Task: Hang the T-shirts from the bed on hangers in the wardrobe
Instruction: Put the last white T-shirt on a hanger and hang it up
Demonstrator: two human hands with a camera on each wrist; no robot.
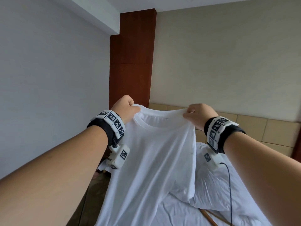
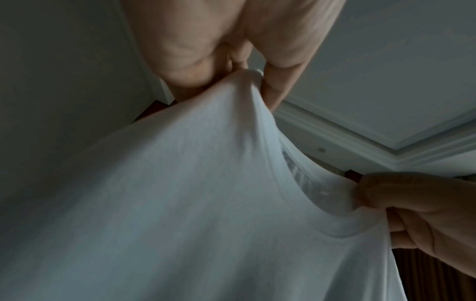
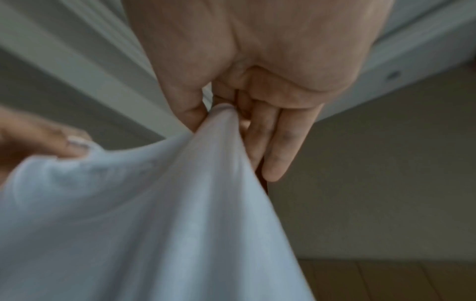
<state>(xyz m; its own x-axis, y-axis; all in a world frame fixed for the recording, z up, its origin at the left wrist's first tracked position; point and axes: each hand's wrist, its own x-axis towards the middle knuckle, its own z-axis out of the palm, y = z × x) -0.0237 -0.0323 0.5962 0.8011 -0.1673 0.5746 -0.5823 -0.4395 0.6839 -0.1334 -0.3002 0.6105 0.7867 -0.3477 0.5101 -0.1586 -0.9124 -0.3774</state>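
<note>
A white T-shirt (image 1: 151,160) hangs in the air in front of me, collar up, its hem trailing down to the bed (image 1: 219,198). My left hand (image 1: 128,106) pinches the shirt's left shoulder beside the collar. At the other shoulder, my right hand (image 1: 193,111) pinches the cloth at the same height. In the left wrist view my left hand (image 2: 247,81) nips a peak of the T-shirt (image 2: 193,203), and the right hand (image 2: 412,209) shows at the right edge. The right wrist view shows my right hand (image 3: 219,114) gripping bunched T-shirt fabric (image 3: 154,213).
A wooden stick-like piece (image 1: 210,218), possibly a hanger, lies on the bed sheet at the bottom. A tan padded headboard (image 1: 252,126) runs behind the bed. A dark red wooden panel (image 1: 132,62) stands in the corner, with a grey wall to its left.
</note>
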